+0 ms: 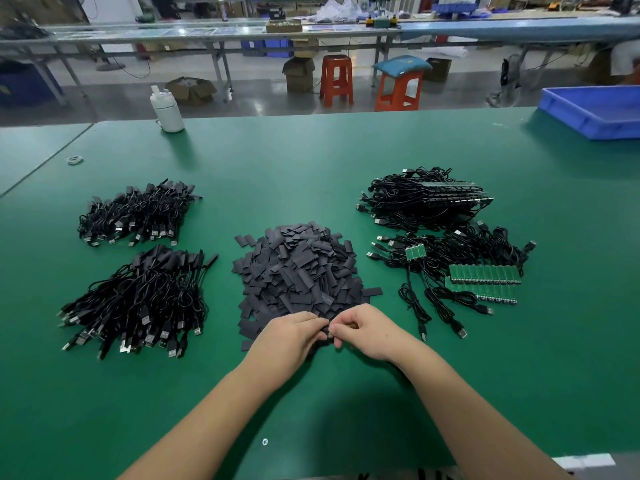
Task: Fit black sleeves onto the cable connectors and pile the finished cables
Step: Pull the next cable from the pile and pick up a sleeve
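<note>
A green table (311, 161) carries a central sleeve heap (298, 268). Cable piles (135, 213) lie left and right; a blue tray (595, 112) sits upper right.

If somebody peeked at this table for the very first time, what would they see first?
Probably the big heap of black sleeves in the middle of the green table, with the left hand and right hand pinching one small black piece together at its near edge. Next come the piles of black cables on the left and the cables with green boards on the right.
</note>
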Motion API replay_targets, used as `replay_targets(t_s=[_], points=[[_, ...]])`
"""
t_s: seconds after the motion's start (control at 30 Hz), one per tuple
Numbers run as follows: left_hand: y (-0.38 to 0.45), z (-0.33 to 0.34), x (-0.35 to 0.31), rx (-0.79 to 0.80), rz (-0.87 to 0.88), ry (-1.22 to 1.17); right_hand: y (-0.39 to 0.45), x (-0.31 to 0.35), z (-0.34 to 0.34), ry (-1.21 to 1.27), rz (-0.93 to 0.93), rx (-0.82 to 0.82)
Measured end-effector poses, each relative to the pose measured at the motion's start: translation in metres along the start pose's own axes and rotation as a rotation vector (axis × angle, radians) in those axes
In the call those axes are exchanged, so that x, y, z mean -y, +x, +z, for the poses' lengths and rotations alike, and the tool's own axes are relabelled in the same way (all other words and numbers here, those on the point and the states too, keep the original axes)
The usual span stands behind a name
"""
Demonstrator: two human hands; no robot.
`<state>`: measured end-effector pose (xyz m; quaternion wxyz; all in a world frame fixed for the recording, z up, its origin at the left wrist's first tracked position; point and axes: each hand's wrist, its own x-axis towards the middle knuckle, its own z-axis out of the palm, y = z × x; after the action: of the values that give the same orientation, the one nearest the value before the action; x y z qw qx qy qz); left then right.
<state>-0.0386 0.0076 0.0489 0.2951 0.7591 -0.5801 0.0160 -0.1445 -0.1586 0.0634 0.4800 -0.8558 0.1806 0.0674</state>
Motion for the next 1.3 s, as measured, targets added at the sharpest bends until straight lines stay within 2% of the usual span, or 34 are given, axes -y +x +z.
replay_targets(t_s=[0.3,0.57,0.77,0.9,1.0,1.17,1.3], points=[[0.002,0.000,-0.006,-0.037,-0.078,0.035,0.001,-0.001,-0.004,0.154,0.040,0.016],[0.006,0.001,-0.010,0.007,-0.113,0.050,0.001,0.003,-0.008,0.047,-0.003,-0.009],[0.008,0.005,-0.010,0.023,-0.156,0.079,0.002,0.005,-0.004,0.133,0.013,-0.020],[0.007,0.005,-0.008,0.016,-0.163,0.111,0.001,0.007,-0.005,0.020,0.038,-0.086],[0.006,0.005,-0.007,0.007,-0.171,0.137,-0.002,0.008,-0.007,-0.062,0.048,-0.067],[0.006,0.008,-0.008,0.090,-0.169,0.145,-0.004,0.012,-0.003,-0.213,0.019,-0.081],[0.007,0.009,-0.006,0.136,-0.142,0.179,-0.006,0.011,-0.002,-0.229,0.005,-0.084]])
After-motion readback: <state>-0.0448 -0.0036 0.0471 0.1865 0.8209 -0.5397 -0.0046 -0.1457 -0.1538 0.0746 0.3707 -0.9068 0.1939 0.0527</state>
